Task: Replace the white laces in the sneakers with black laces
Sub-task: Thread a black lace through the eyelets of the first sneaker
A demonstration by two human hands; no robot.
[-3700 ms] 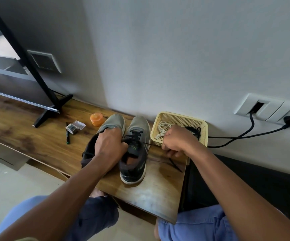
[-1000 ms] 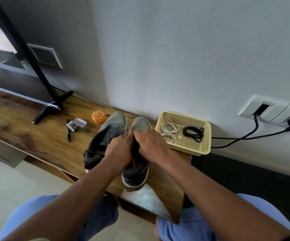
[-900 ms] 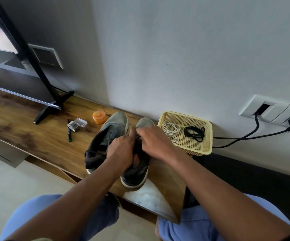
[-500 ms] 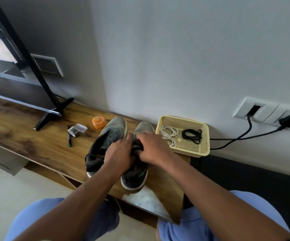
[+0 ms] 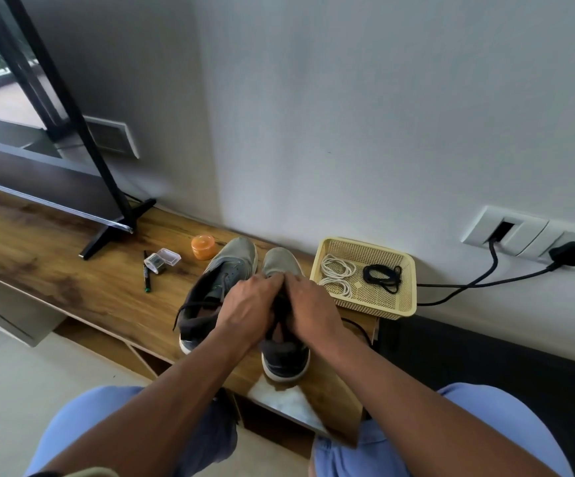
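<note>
Head view showed a person sitting close to a long wooden shelf (image 5: 72,284) along the wall, with both arms reaching forward. Two grey fabric sneakers with white soles stood side by side on the shelf, toes to the wall: the left sneaker (image 5: 210,290) and the right sneaker (image 5: 284,359). Both hands met over the lacing area of the right sneaker. The left hand (image 5: 245,313) had its fingers curled down onto the tongue, and the right hand (image 5: 313,313) was curled the same way beside it, fingertips touching. It seemed they pinched the black lace there, maybe to tighten it or tie it, but the lace between the fingers was hidden, so I could not tell for sure. A dark lace end (image 5: 189,309) trailed from the left sneaker.

Just beside the shoes sat a pale yellow perforated plastic basket (image 5: 406,297), probably kept near for easy reach. Inside it lay the coiled white laces (image 5: 337,275) and one spare black lace bundle (image 5: 382,277), apart from each other. Further left on the shelf were a small orange round jar (image 5: 203,247), a clear plastic box (image 5: 162,260) and a dark pen (image 5: 147,275).
</note>
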